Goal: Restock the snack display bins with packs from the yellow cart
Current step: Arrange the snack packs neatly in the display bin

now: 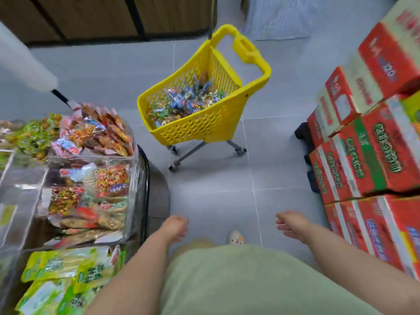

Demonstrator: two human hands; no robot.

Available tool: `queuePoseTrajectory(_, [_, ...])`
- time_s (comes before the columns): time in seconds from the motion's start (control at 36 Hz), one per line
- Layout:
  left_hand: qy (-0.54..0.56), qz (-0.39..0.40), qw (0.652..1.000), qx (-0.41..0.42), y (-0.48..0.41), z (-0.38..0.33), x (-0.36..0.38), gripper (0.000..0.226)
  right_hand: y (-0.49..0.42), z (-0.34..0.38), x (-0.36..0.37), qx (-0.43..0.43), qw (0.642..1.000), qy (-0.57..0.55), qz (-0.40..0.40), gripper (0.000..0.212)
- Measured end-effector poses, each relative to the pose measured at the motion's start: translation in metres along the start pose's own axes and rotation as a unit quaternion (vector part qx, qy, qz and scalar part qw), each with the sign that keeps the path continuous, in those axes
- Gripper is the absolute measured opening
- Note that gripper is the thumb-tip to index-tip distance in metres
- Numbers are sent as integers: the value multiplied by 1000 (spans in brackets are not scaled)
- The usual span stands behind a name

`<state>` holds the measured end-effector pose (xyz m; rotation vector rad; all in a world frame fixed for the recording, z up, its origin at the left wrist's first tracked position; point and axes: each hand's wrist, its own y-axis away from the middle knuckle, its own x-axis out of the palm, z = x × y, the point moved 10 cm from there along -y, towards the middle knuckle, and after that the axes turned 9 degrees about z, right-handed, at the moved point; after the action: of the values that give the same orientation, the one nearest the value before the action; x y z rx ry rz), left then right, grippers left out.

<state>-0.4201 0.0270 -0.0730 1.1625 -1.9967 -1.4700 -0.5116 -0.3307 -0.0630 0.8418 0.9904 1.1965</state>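
Across a grey tiled shop floor (227, 189), we face the cart (200, 127), which stands on its wheels well ahead of us, handle on the far side, with a heap of mixed packs (184, 103) in its basket. Our left hand (176, 226) hangs low in front of us, empty, its fingers loosely curled around nothing. Our right hand (289, 223) hangs likewise, relaxed and bare, fingers slightly bent. Both hands are well apart from the cart and from each other, and neither touches anything.

To our left stand the clear bins (136, 173). The far one is heaped above its rim with red packs (102, 133), the one nearer us shows more of them through its wall, and beside our left arm lie green packs (56, 276).

To our right, red cartons (375, 160) are stacked in tiers on a black pallet (302, 133). One shoe (235, 238) shows on the floor just past our pale green garment (227, 280)
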Motion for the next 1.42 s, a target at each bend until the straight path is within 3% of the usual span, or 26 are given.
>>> queuePoseTrajectory(0.11, [158,11,987,-16,-4,-21,5,13,-5,18,-18,7,1000,0,-11,15])
queuePoseTrajectory(0.19, [205,5,978,-22,-14,-39,-7,13,-9,31,-19,21,997,72,-9,18])
queuePoseTrajectory(0.42, [180,-1,982,-61,-60,-72,-63,24,-45,61,5,82,995,54,31,11])
queuePoseTrajectory(0.72, [99,-43,994,-35,-112,-194,-202,12,-96,245,30,13,1000,11,-4,3])
queuePoseTrajectory(0.89, [99,-57,992,-52,-131,-221,-253,16,-114,312,49,2,1000,10,16,4])
queuePoseTrajectory(0.97, [145,-49,985,-74,-141,-215,-261,20,-125,341,63,20,997,57,51,3])
queuePoseTrajectory(1.08, [197,-30,974,-109,-155,-216,-259,22,-147,413,79,-31,988,124,84,6])
queuePoseTrajectory(1.25, [198,-55,971,-120,-170,-255,-255,19,-182,520,88,-91,969,206,98,19])
queuePoseTrajectory(1.42, [148,-62,982,-96,-192,-306,-240,16,-223,561,82,-98,933,334,91,28])
